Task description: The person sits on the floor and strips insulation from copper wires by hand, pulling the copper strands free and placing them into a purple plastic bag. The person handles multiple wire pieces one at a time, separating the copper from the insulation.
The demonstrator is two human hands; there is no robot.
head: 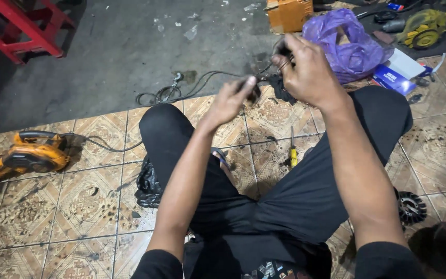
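Though blurred, both hands point(272, 82) grip dark parts point(255, 91).

an orange cardboard box point(288, 14) stands beside a purple plastic bag point(349, 49) and a flat blue-and-white package point(396, 77).

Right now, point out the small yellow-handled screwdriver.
In the head view, the small yellow-handled screwdriver lies on the patterned tile floor between the person's black-trousered knees, below the right hand.

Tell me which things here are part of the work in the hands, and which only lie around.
In hand:
left hand
right hand
small dark part

Lying about:
orange blower
yellow screwdriver
purple bag
black bag
cardboard box
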